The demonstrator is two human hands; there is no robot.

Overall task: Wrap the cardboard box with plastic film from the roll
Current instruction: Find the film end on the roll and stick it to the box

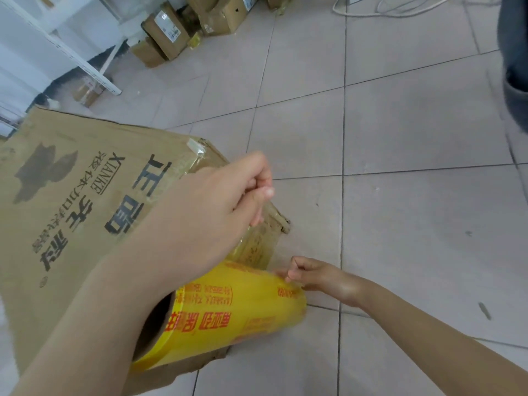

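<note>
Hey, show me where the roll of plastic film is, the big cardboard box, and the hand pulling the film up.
roll of plastic film (pixel 228 312): head view, on its yellow printed side.
cardboard box (pixel 71 195): head view, on the printed top face.
left hand (pixel 225 190): head view, on the back of the hand, fingers pinching the film.

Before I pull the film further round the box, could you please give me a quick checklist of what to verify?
1. Left hand pinching the film edge: ok.
2. Right hand on the far end of the yellow roll: ok.
3. Film lying against the cardboard box corner: ok.
4. Film free of wrinkles: cannot tell.
5. Tiled floor beside the box free of obstacles: ok.
</note>
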